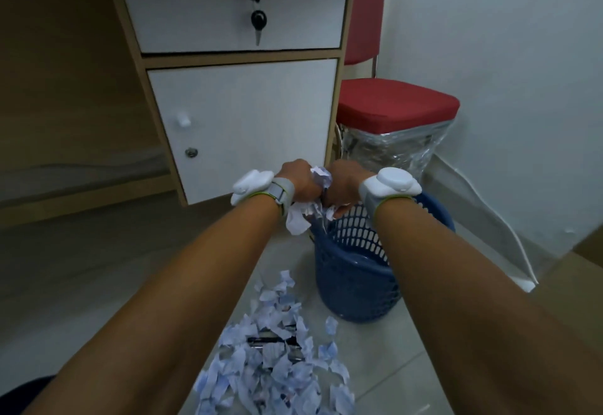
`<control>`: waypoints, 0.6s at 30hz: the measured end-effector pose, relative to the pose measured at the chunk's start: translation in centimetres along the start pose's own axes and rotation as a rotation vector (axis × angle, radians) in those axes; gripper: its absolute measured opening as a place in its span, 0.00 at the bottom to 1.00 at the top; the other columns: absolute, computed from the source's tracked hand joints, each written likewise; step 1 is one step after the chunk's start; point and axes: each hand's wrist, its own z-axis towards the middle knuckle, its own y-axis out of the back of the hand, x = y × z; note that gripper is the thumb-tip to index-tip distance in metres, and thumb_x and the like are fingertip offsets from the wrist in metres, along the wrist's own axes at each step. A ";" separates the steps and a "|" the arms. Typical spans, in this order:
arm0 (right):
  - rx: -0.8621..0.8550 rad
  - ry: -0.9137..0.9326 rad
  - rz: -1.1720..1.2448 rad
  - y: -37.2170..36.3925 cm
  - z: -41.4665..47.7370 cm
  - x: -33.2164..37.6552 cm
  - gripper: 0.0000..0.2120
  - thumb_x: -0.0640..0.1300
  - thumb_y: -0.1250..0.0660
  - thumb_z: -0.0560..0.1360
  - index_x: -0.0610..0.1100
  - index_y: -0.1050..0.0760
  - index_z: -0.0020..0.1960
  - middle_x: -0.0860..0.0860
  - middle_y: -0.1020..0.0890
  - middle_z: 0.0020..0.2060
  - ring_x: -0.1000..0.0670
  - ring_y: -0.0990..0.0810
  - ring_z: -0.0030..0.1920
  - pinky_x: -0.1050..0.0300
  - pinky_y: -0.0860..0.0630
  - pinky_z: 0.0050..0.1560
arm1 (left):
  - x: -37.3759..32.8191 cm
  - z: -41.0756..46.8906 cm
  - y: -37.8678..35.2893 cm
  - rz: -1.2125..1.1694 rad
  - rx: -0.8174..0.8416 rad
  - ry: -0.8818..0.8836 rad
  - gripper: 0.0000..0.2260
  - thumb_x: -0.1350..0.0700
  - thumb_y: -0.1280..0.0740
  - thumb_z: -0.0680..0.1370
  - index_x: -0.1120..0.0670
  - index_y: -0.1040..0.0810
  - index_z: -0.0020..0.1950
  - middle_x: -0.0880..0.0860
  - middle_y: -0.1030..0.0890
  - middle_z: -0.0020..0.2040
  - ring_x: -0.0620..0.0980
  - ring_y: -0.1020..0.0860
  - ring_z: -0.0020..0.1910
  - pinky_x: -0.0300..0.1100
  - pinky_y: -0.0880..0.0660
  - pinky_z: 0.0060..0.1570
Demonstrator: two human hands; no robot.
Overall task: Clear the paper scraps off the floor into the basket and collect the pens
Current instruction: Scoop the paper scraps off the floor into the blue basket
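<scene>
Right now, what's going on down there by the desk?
A person is clearing torn paper off the floor. Both hands, the left hand and the right hand, are pressed together around a bunch of paper scraps, held over the rim of the blue basket. A large pile of scraps remains on the floor tiles nearer the person, with dark pens lying partly buried in it, not yet collected.

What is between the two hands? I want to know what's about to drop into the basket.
In the head view, a crumpled bunch of paper scraps sits pressed between the left hand and right hand, above the basket's rim.
</scene>
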 end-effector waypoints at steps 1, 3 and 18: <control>-0.023 -0.034 0.126 0.5 -0.1 -0.9 0.08 0.37 0.27 0.68 0.41 0.25 0.43 0.49 0.21 0.21 0.49 0.22 0.30 0.66 0.26 0.24 | -1.0 0.4 -0.2 -0.008 0.000 -0.009 0.14 0.54 0.36 0.77 0.59 0.22 0.59 0.59 0.20 0.58 0.57 0.20 0.56 0.41 0.28 0.45; -0.040 -0.081 0.155 0.9 -0.3 -2.3 0.09 0.36 0.27 0.69 0.39 0.26 0.45 0.46 0.23 0.29 0.50 0.24 0.27 0.69 0.32 0.17 | -2.5 1.2 -0.8 -0.034 0.003 -0.020 0.15 0.53 0.36 0.77 0.59 0.22 0.60 0.59 0.20 0.59 0.57 0.20 0.57 0.42 0.26 0.47; -0.092 -0.256 0.146 -2.0 -0.6 -9.8 0.25 0.44 0.23 0.65 0.38 0.24 0.60 0.40 0.20 0.56 0.38 0.20 0.56 0.45 0.21 0.54 | -7.7 3.0 -6.8 0.077 0.078 -0.197 0.18 0.52 0.33 0.77 0.58 0.24 0.63 0.57 0.22 0.63 0.56 0.22 0.61 0.44 0.26 0.55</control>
